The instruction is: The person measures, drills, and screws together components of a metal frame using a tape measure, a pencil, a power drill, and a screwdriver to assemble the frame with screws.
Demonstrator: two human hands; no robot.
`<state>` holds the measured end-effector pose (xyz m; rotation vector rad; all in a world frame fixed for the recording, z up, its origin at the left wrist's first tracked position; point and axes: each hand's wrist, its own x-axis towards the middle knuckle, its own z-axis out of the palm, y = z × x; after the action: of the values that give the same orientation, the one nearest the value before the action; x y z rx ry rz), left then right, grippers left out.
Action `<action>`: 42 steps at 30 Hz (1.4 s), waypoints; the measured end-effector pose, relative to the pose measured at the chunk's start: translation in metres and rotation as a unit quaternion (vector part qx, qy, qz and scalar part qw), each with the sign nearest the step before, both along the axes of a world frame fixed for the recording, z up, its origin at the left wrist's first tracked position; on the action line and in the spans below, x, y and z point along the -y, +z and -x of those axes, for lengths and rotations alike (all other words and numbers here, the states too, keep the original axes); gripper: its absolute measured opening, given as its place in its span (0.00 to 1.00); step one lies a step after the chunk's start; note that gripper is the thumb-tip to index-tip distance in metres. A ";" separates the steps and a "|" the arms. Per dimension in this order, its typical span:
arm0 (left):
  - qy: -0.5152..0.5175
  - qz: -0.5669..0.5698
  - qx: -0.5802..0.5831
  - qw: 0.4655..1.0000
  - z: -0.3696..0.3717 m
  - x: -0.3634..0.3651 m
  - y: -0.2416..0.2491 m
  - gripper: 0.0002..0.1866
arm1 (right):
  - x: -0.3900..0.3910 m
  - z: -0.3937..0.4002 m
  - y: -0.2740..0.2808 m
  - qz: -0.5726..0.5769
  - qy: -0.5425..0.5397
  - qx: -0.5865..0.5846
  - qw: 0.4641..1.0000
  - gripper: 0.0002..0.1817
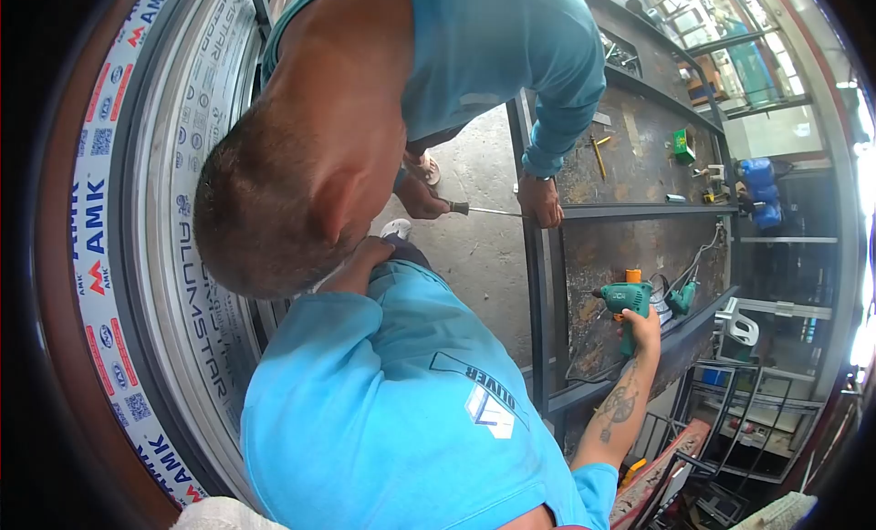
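Observation:
My right hand (642, 331) is wrapped round the handle of a green power drill (630, 298), which points left over the dark workbench. A dark metal frame (538, 293) lies across the bench beside it. My left hand (372, 251) is near my dark trousers, partly covered by the co-worker's head, and its fingers do not show clearly. A co-worker in a teal top leans in close. One of their hands grips a screwdriver (459, 207) whose shaft reaches the frame. Their other hand (540, 202) rests on the frame's corner.
Another green power tool (682, 297) and its cord lie right of my drill. A yellow folding rule (599, 156) and a green box (683, 147) are on the bench (630, 165). Wrapped aluminium profiles (205, 165) stand along the left. A white plastic chair (737, 327) is at right.

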<state>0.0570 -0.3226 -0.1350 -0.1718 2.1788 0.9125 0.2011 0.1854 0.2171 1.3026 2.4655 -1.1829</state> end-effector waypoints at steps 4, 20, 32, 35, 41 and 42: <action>0.010 0.036 -0.006 0.999 0.001 -0.010 -0.038 0.30 | -0.020 0.020 0.001 0.004 0.020 0.035 0.999 0.17; 0.036 0.095 0.005 0.995 -0.008 0.016 -0.038 0.26 | -0.021 0.009 0.011 -0.001 0.059 -0.011 0.998 0.23; 0.225 0.053 0.020 0.973 -0.239 -0.092 -0.028 0.22 | -0.034 -0.017 0.006 -0.076 0.230 -0.005 0.970 0.23; 0.283 0.010 0.022 0.959 -0.268 -0.083 -0.040 0.21 | -0.052 -0.003 -0.002 -0.095 0.301 -0.001 0.949 0.23; 0.319 0.041 0.071 0.944 -0.326 -0.043 -0.052 0.21 | -0.033 0.012 0.009 -0.054 0.312 0.042 0.948 0.21; 0.339 0.046 0.077 0.937 -0.337 -0.038 -0.055 0.21 | -0.037 0.013 0.005 -0.077 0.331 0.034 0.940 0.22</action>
<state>0.3939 -0.2846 -0.1895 -1.0556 2.0296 1.1102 0.1879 0.2225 0.2225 0.4308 2.6437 -0.7657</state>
